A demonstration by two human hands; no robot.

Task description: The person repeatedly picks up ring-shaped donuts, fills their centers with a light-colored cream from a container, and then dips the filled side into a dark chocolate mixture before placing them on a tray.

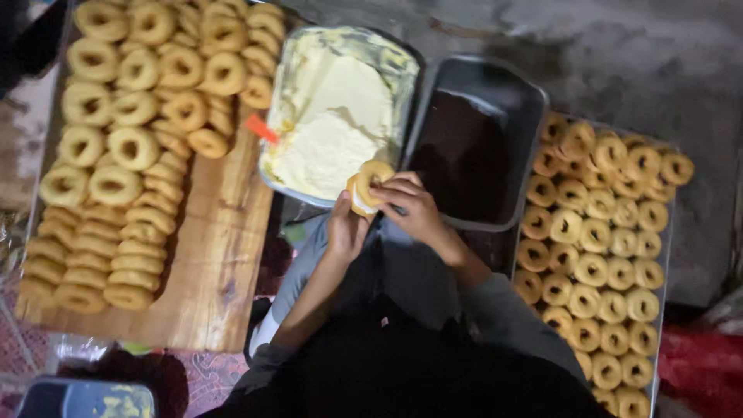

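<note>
Doughnut (pixel 370 184) gripped by both hands (pixel 387 213) — at the cream tray's (pixel 290 66) near rim.

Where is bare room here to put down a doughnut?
The wooden board is bare along its right strip, between the stacked doughnuts and the cream tray. The right-hand tray of doughnuts is packed full. Both hands hold one doughnut.

From my remote seat I see two bare hands, the left hand (pixel 346 230) and the right hand (pixel 414 207), with no rings, gloves or wristbands showing. The forearms are uncovered. On the right, a grey sleeve (pixel 518 321) sits pushed up near the elbow. Nearer the camera I see dark, almost black clothing (pixel 402 364) and grey fabric.
</note>
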